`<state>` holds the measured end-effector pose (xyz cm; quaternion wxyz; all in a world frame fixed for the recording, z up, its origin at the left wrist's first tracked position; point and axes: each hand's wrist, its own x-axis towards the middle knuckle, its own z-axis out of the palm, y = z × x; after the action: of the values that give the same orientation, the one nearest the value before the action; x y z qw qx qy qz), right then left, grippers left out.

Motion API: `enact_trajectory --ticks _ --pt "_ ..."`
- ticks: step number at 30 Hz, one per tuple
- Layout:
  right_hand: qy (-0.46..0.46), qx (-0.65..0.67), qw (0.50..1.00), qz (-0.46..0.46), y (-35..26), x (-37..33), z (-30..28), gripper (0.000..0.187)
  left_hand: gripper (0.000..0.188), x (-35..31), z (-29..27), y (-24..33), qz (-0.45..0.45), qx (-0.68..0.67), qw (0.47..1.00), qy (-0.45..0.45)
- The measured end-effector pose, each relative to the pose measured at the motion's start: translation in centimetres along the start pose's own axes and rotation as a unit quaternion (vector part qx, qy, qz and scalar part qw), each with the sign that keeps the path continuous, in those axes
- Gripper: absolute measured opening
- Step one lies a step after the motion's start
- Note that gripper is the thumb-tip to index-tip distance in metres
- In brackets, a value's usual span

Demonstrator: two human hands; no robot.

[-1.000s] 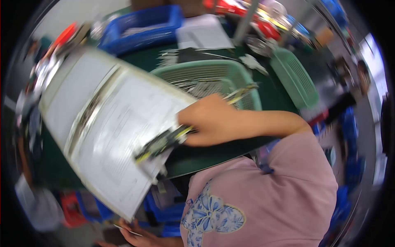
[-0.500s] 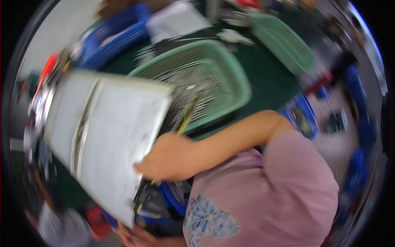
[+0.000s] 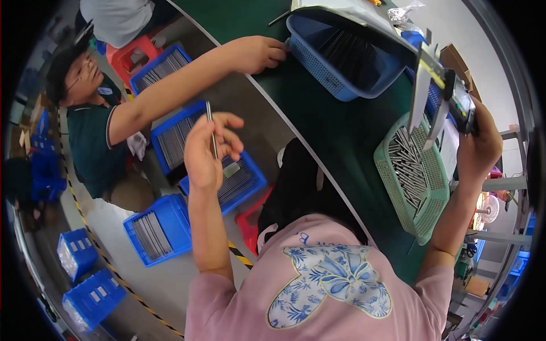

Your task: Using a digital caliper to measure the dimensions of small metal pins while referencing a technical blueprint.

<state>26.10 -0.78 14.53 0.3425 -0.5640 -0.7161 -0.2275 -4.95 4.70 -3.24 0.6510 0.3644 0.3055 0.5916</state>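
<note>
My left hand (image 3: 205, 148) is raised left of my body, its thumb and palm closed on a thin metal rod (image 3: 211, 128) with the other fingers loosely curled. On the right, my right hand (image 3: 480, 139) grips a digital caliper (image 3: 459, 102), its jaws apart with nothing between them. Below the caliper, a light green basket (image 3: 429, 219) full of loose metal rods (image 3: 406, 167) stands on the green table. Farther off, a blue basket (image 3: 324, 71) holds dark rods, and a co-worker's hand (image 3: 259, 54) reaches to its rim.
The green table (image 3: 352, 153) runs diagonally beside me. To the left, blue bins (image 3: 196, 142) of rods stand near red stools (image 3: 131, 54), with another blue bin (image 3: 179, 224) on the floor. The co-worker (image 3: 94, 113) sits beside the bins. A white board (image 3: 341, 8) overhangs the blue basket.
The view has swung round, bringing the co-worker and blue bins into sight. The large white panel near my right hand has left the foreground. My left hand has risen, showing the rod.
</note>
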Motion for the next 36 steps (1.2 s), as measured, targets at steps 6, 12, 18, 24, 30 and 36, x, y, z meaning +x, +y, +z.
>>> enact_trajectory --ticks 6,12,18,24,30,36 --pt "-0.011 -0.002 1.0 0.016 0.2 -0.1 -0.2 0.027 0.017 -1.4 -0.8 -2.5 -0.076 -0.06 0.995 -0.006" --pt "-0.087 -0.01 0.995 0.056 -1.0 -1.9 0.2 0.043 0.021 -1.0 -1.0 -2.5 -0.082 -0.009 0.997 -0.002" --pt "-0.163 -0.014 0.986 -0.028 -1.4 -8.9 3.7 0.022 0.023 -1.8 -0.6 -0.4 0.0 0.003 0.999 0.034" --pt "-0.211 0.076 0.974 0.032 -0.1 -10.5 2.3 0.025 0.026 -1.9 5.7 3.3 0.091 0.031 0.995 -0.034" --pt "-0.212 0.065 0.954 0.202 5.4 -10.5 -0.9 0.024 0.019 -0.9 14.9 0.2 0.081 0.243 0.946 -0.2" --pt "-0.256 0.162 0.912 0.276 8.5 -10.3 -2.1 0.03 0.023 0.4 17.3 -3.3 -0.008 0.13 0.963 -0.237"
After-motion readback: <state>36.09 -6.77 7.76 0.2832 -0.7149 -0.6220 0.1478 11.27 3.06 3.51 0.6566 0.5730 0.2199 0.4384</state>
